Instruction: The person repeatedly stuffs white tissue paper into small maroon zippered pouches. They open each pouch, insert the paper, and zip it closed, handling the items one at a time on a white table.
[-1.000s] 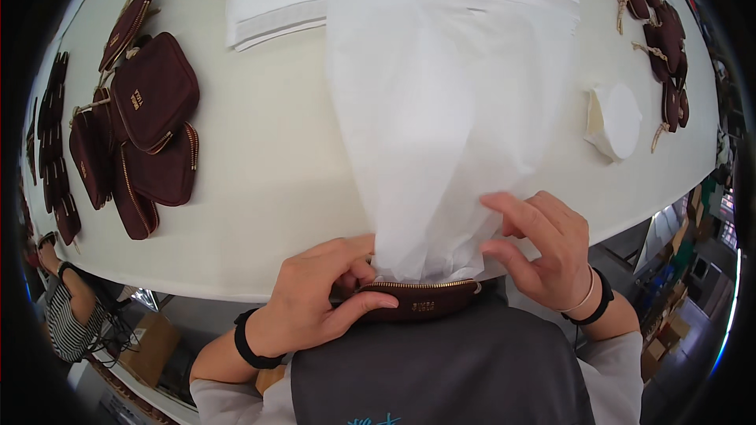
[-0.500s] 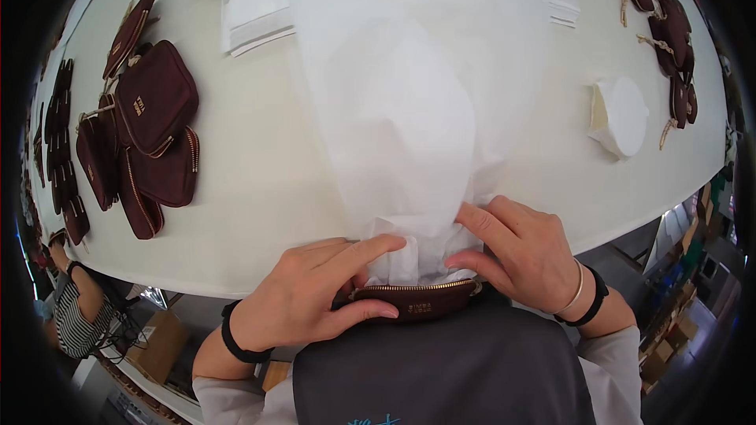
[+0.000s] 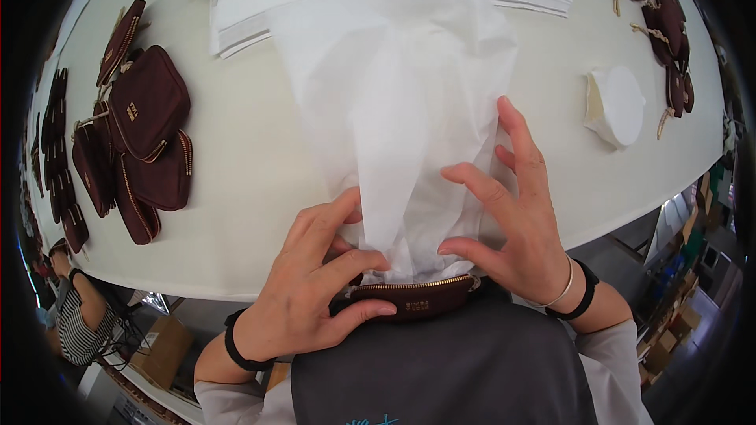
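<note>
A dark maroon zip pouch (image 3: 417, 299) with a gold-toned zip lies at the table's near edge, against my dark apron, its mouth open. White tissue paper (image 3: 394, 110) is bunched at that mouth and spreads away over the table. My left hand (image 3: 311, 283) grips the pouch's left end, thumb on its front; the index fingertip presses the paper and the other fingers curl at the paper's left side. Over the paper's right side, my right hand (image 3: 516, 216) has its fingers spread, the thumb near the bunched paper. Whatever lies inside the pouch is hidden.
Several maroon pouches (image 3: 150, 102) are heaped at left, with a row of dark ones (image 3: 59, 142) beyond. More pouches with cords (image 3: 669, 24) lie at far right, near a white roll (image 3: 618, 106). A stack of white sheets (image 3: 244, 27) sits behind. Another person's arm (image 3: 90, 299) shows at lower left.
My right hand has lifted and spread its fingers farther up the paper's right side. My left fingers have shifted outward and forward. The paper has drawn in narrower and more creased.
</note>
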Tool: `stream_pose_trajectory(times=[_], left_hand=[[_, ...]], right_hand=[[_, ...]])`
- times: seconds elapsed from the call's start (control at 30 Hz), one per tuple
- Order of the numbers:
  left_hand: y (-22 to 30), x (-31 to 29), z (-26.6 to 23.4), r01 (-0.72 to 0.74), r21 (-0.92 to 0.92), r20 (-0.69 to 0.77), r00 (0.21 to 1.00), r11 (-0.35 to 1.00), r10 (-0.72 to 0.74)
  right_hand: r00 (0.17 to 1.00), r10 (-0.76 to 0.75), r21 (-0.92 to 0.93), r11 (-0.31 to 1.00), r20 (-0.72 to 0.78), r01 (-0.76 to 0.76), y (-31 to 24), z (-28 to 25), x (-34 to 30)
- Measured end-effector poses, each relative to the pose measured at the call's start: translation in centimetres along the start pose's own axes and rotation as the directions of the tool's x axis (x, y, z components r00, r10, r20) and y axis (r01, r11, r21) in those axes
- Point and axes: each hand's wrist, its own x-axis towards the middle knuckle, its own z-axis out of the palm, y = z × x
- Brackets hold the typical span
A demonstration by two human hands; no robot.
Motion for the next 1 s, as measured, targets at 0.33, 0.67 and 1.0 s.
stream_pose_trajectory(times=[0.33, 0.67, 1.0], left_hand=[[-0.6, -1.3, 1.2, 0.096, -0.25, 0.056, 0.995, 0.963, -0.085], [-1.0, -4.2, 3.3, 0.206, -0.522, -0.08, 0.954, 0.828, -0.288], [-1.3, -2.9, 2.4, 0.225, -0.392, -0.008, 0.969, 0.892, -0.248]], right_hand=[[0.966, 0.137, 0.279, 0.94, 0.218, -0.196, -0.6, -0.8, -0.8], [0.975, -0.009, 0.747, 0.644, 0.221, -0.164, 0.4, 0.7, -3.2], [0.936, -0.195, 0.473, 0.88, 0.292, 0.035, 3.7, 1.9, -4.8]])
